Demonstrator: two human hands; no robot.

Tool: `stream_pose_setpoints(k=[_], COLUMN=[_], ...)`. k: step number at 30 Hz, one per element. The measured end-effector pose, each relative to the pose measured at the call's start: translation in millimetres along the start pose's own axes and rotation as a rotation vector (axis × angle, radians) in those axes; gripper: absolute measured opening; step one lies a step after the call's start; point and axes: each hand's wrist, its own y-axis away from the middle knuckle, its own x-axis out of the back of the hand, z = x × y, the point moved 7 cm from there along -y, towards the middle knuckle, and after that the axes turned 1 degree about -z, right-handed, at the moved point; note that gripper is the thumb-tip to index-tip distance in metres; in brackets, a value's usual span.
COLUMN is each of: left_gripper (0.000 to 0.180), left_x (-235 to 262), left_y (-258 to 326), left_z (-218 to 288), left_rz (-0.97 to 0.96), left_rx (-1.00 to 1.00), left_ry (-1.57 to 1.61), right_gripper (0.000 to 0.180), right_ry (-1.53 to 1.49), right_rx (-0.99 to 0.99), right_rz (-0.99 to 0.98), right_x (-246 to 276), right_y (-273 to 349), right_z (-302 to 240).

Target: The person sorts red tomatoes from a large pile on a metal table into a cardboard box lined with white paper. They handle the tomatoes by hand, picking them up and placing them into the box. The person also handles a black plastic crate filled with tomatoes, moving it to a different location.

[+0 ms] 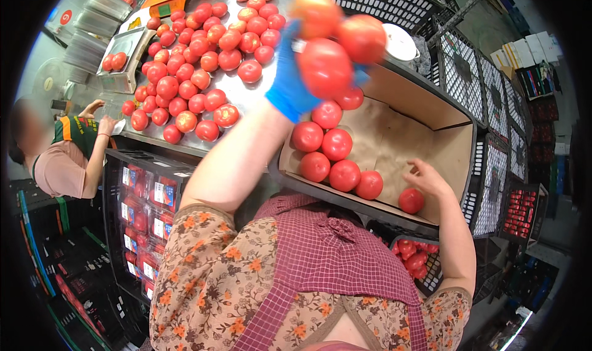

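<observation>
My left hand point(287, 80), in a blue glove, is raised over the left end of a cardboard-lined box point(394, 126). It grips three large red tomatoes point(325, 69), a little blurred. Several more tomatoes point(337, 144) lie along the left side and near edge inside the box. Bare and with its fingers apart, my right hand point(425, 177) is inside the box at the right, just above a single tomato point(411, 200). Nothing shows between its fingers. Left of the box, many loose tomatoes point(198, 46) are spread over a metal table point(253, 98).
A scale point(126, 58) with two tomatoes stands on the table's left, near stacked clear plastic trays point(98, 12). A black crate of packed tomatoes point(148, 215) is at lower left. Another person point(68, 147) works at far left. Black crates point(459, 73) line the right.
</observation>
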Motion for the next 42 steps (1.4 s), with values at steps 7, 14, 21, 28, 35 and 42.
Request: stream_pose_setpoints(k=[7, 14, 21, 28, 35, 42], left_gripper=[0.079, 0.071, 0.049, 0.04, 0.047, 0.045], left_x=[178, 276, 276, 36, 23, 28], left_y=[65, 131, 150, 41, 29, 10], left_z=[177, 271, 340, -35, -109, -89], left_rz=[0.393, 0.794, 1.007, 0.478, 0.348, 0.249], left_rx=[-0.423, -0.508, -0.575, 0.1, 0.523, 0.32], left_ry=[-0.255, -0.315, -0.758, -0.526, -0.233, -0.34], right_gripper=[0.073, 0.073, 0.069, 0.081, 0.081, 0.073], right_ry=[0.486, 0.73, 0.521, -0.305, -0.361, 0.335], right_rx=[-0.194, -0.234, -0.077, 0.659, 0.488, 0.474], right_rz=[-0.43, -0.444, -0.041, 0.396, 0.122, -0.247], right_x=[-48, -49, 4, 55, 27, -73], right_y=[0, 8, 3, 20, -17, -12], right_z=[33, 5, -31, -150, -125, -113])
